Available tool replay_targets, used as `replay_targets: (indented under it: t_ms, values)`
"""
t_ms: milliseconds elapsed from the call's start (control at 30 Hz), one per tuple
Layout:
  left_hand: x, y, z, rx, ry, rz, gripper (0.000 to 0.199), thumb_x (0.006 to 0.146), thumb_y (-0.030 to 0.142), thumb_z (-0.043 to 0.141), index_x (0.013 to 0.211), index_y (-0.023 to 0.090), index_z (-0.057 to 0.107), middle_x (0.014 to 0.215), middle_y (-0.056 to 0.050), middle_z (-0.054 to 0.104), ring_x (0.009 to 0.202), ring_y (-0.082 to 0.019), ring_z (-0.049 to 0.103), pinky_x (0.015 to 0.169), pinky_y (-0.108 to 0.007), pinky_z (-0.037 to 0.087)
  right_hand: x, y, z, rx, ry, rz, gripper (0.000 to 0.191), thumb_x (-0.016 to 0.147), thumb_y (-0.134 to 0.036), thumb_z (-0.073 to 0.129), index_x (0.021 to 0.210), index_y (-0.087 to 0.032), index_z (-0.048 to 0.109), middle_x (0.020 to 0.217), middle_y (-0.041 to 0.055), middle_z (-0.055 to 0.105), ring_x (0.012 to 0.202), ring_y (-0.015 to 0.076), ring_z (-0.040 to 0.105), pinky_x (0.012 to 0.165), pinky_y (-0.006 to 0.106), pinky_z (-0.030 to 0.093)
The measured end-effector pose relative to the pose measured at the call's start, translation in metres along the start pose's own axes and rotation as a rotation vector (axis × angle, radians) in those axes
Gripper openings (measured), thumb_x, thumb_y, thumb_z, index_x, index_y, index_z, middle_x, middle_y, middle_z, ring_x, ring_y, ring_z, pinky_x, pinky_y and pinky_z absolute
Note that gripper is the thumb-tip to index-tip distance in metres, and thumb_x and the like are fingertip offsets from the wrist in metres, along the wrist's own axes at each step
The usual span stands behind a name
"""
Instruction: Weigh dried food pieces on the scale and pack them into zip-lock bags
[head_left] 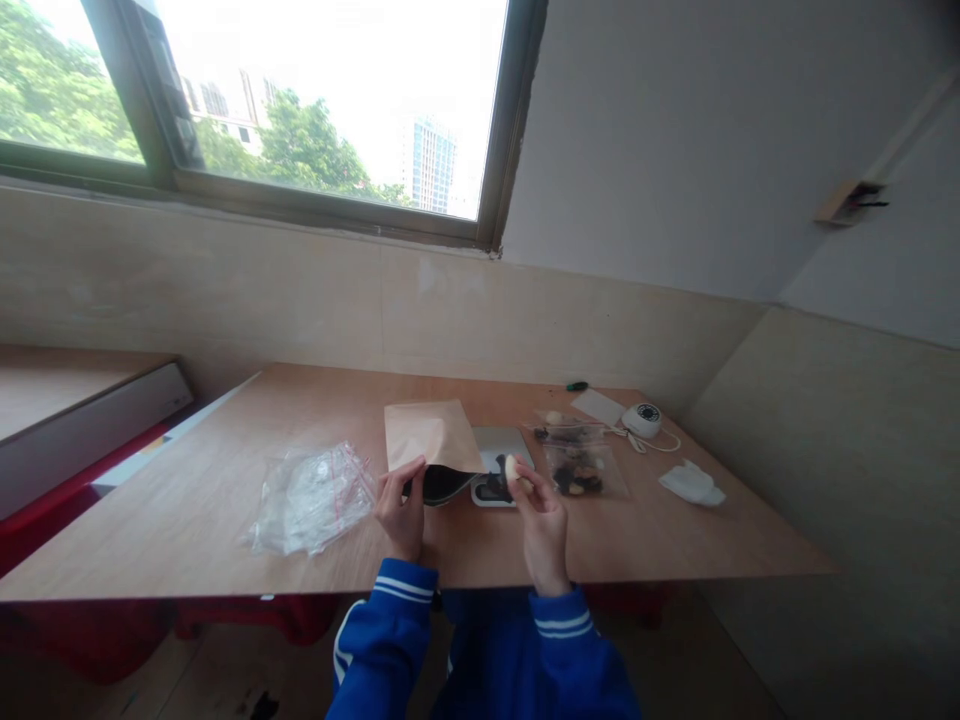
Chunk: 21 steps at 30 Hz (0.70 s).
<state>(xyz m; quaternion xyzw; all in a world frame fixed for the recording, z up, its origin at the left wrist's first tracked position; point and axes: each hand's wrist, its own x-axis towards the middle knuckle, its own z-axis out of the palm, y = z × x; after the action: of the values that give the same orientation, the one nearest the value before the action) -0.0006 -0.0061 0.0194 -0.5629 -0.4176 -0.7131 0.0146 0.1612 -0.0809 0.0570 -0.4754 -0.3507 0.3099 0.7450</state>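
Note:
My left hand [403,508] pinches the edge of a brown paper bag [431,432], whose dark open mouth faces me. In my right hand [538,520] are a pale, rounded piece [512,469] and some dark pieces [496,478], held between thumb and fingers. Behind them a white and grey scale [499,440] lies on the table, partly covered by the bag and my right hand. To the right of the scale is a clear zip bag [581,470] with dark and light pieces inside, and another such bag [562,430] lies just behind it.
Crumpled clear plastic bags [311,497] lie left on the wooden table [202,490]. At the right are a white round device [643,420] with a cable, a white card [598,406], a crumpled white item [692,484] and a small green object [577,386].

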Motion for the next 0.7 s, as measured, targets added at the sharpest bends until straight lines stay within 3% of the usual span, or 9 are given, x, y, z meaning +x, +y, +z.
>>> replay_targets:
  t_ms: [133, 233, 333, 467, 700]
  values:
    - [0.0, 0.0, 0.0, -0.009, 0.005, -0.012, 0.011, 0.081, 0.02, 0.062, 0.09, 0.021, 0.068, 0.086, -0.002, 0.071, 0.079, -0.016, 0.063, 0.072, -0.031, 0.051, 0.054, 0.026, -0.011, -0.122, 0.1, -0.049, 0.046, 0.065, -0.043, 0.072, 0.099, -0.011, 0.067, 0.11, 0.0152, 0.067, 0.104, 0.0261, 0.062, 0.092, 0.04, 0.048]
    - [0.001, 0.0, 0.0, -0.015, -0.001, -0.023, 0.011, 0.081, 0.022, 0.061, 0.09, 0.021, 0.068, 0.085, -0.002, 0.071, 0.079, -0.016, 0.063, 0.072, -0.031, 0.051, 0.088, 0.045, -0.005, -0.234, 0.038, -0.102, 0.046, 0.062, -0.045, 0.07, 0.09, -0.01, 0.067, 0.107, 0.0184, 0.067, 0.099, 0.0275, 0.064, 0.086, 0.041, 0.051]
    - [0.002, 0.0, 0.0, -0.011, -0.012, -0.018, 0.012, 0.082, 0.023, 0.061, 0.091, 0.022, 0.068, 0.085, -0.002, 0.071, 0.079, -0.016, 0.063, 0.072, -0.031, 0.052, 0.107, 0.049, 0.004, -0.367, -0.075, -0.207, 0.038, 0.064, -0.043, 0.067, 0.084, -0.012, 0.068, 0.11, 0.0184, 0.066, 0.103, 0.0279, 0.062, 0.087, 0.041, 0.05]
    - [0.003, 0.0, 0.0, 0.002, -0.01, -0.002, 0.011, 0.082, 0.024, 0.061, 0.09, 0.021, 0.068, 0.085, -0.002, 0.072, 0.079, -0.016, 0.064, 0.072, -0.031, 0.052, 0.111, 0.042, -0.001, -0.562, -0.216, -0.304, 0.028, 0.071, -0.037, 0.062, 0.09, -0.016, 0.068, 0.109, 0.0143, 0.068, 0.105, 0.0261, 0.061, 0.093, 0.043, 0.045]
    - [0.002, 0.0, 0.001, -0.021, -0.021, 0.0, 0.011, 0.081, 0.021, 0.062, 0.09, 0.021, 0.068, 0.085, -0.002, 0.072, 0.079, -0.015, 0.063, 0.07, -0.029, 0.051, 0.092, 0.054, -0.034, -0.653, -0.178, -0.29, 0.029, 0.076, -0.038, 0.059, 0.094, -0.016, 0.067, 0.109, 0.0142, 0.068, 0.103, 0.0268, 0.063, 0.091, 0.042, 0.047]
